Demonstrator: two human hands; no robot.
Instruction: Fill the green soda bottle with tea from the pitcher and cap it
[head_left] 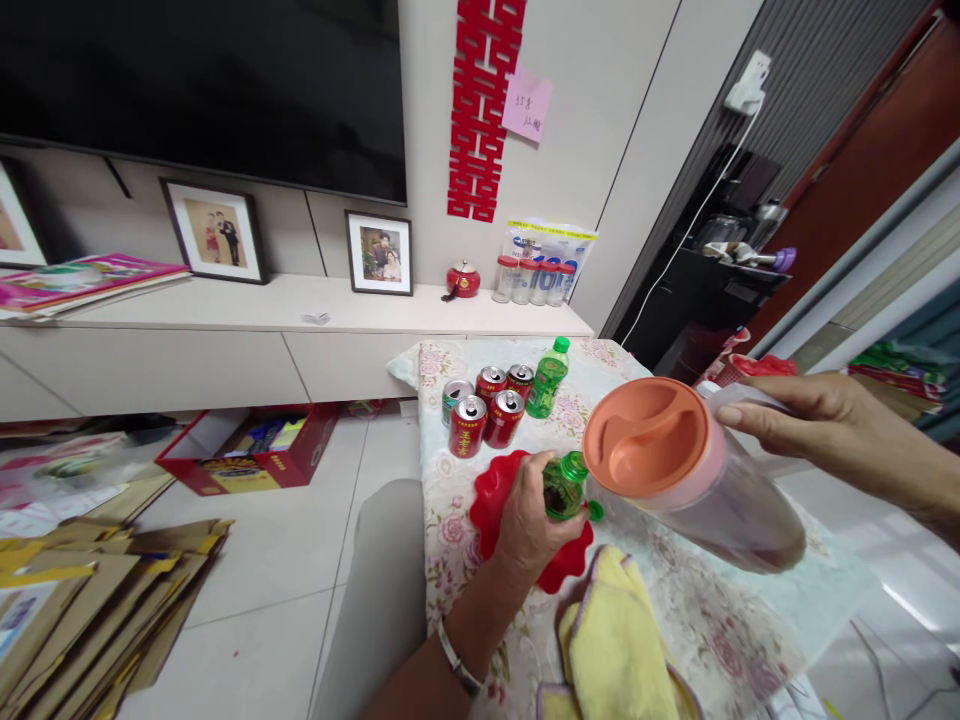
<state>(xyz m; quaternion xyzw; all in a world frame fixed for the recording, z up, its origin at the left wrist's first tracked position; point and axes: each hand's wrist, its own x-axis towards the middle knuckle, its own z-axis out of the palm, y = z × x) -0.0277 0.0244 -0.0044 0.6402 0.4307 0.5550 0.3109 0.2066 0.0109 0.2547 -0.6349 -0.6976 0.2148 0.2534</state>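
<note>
Bottle and pitcher held mouth to lid above the table

Left hand (525, 515) was closed around a green bottle (564, 492), uncapped, its neck toward the pitcher; something dark showed through the wall. Bottle sat over the red tray (487, 487), whose wavy rim spread on both sides of the hand. Right hand (817, 412) gripped the handle of the pitcher (724, 510), fingers wrapped, thumb on top. Pitcher was tilted, orange lid (649, 440) toward the bottle, brownish liquid inside. Lid edge lay just beside the bottle mouth; could not tell whether they touched or whether anything flowed.

Green cap (595, 511) lay right of the bottle. Yellow cloth (619, 635) was bunched nearer the wearer. Beyond the tray: five cans (467, 428) grouped close, one teal, and beside them a second bottle (548, 380), upright and capped. All on a flowered tablecloth (450, 525).
</note>
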